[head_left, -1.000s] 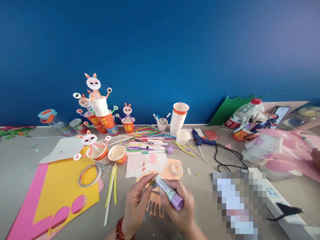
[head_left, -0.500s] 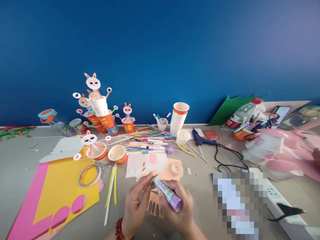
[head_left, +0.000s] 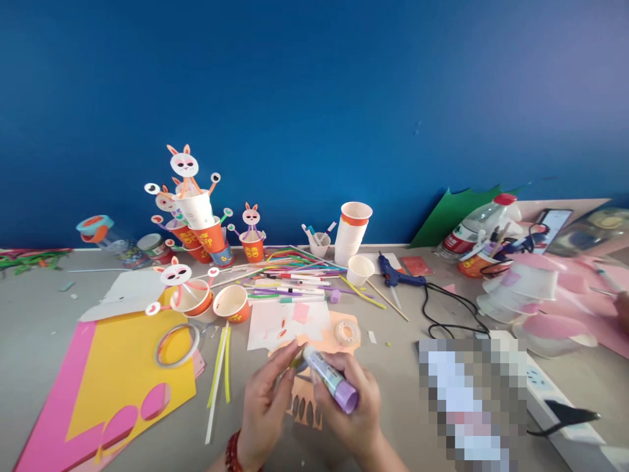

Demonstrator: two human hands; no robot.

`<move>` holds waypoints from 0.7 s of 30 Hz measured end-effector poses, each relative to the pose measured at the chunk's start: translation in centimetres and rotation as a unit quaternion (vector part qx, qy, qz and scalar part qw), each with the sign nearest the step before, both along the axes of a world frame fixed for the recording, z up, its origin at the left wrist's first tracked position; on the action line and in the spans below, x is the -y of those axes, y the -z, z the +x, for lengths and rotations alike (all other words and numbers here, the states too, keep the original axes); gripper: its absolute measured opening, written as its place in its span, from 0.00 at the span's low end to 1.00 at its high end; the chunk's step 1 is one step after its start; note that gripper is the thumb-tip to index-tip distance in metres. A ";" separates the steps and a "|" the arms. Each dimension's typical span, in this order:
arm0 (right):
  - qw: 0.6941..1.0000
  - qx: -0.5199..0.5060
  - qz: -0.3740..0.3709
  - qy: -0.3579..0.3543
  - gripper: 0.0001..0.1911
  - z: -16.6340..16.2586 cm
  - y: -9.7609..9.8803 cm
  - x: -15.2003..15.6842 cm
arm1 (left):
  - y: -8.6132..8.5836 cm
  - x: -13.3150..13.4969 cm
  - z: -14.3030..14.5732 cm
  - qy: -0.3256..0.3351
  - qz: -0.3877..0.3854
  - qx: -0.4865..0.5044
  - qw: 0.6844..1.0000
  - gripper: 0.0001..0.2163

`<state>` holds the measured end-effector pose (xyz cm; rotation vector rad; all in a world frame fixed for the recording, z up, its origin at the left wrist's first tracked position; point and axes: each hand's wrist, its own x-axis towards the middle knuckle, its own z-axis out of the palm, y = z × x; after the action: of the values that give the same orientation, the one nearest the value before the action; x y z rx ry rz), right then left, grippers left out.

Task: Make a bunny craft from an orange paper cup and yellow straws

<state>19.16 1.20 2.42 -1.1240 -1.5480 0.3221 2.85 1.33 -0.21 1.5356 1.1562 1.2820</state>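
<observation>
The purple glue stick (head_left: 330, 380) sits slanted in the right hand (head_left: 354, 412), low above the table (head_left: 393, 383), with the fingers clamped around it; its label is too blurred to read. The left hand (head_left: 265, 401) pinches its fingertips together at the stick's tip — what they nip is hidden. An orange cut-out (head_left: 305, 412) below is half covered. The print on the orange cups (head_left: 232, 305) is unreadable.
</observation>
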 end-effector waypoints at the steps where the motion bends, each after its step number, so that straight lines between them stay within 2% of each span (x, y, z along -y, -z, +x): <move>1: 1.000 -0.002 -0.003 0.005 0.09 0.0 0.1 0.0 | 0.0 0.1 0.1 0.003 -0.018 0.022 1.000 0.16; 10: 1.000 -0.005 0.017 -0.003 0.10 -0.2 0.0 0.2 | -0.1 0.1 0.6 0.021 -0.120 0.192 0.974 0.17; 15: 1.000 0.002 0.003 0.012 0.07 0.0 -0.3 0.1 | -0.1 0.2 0.4 0.030 -0.129 0.209 0.969 0.18; 21: 1.000 0.001 0.029 0.000 0.10 -0.3 -0.3 0.5 | 0.0 0.3 0.4 0.035 -0.131 0.236 0.962 0.18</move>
<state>18.89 0.75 2.72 -1.0799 -1.5500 0.2745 3.21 0.99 -0.25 0.9954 0.9068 1.2975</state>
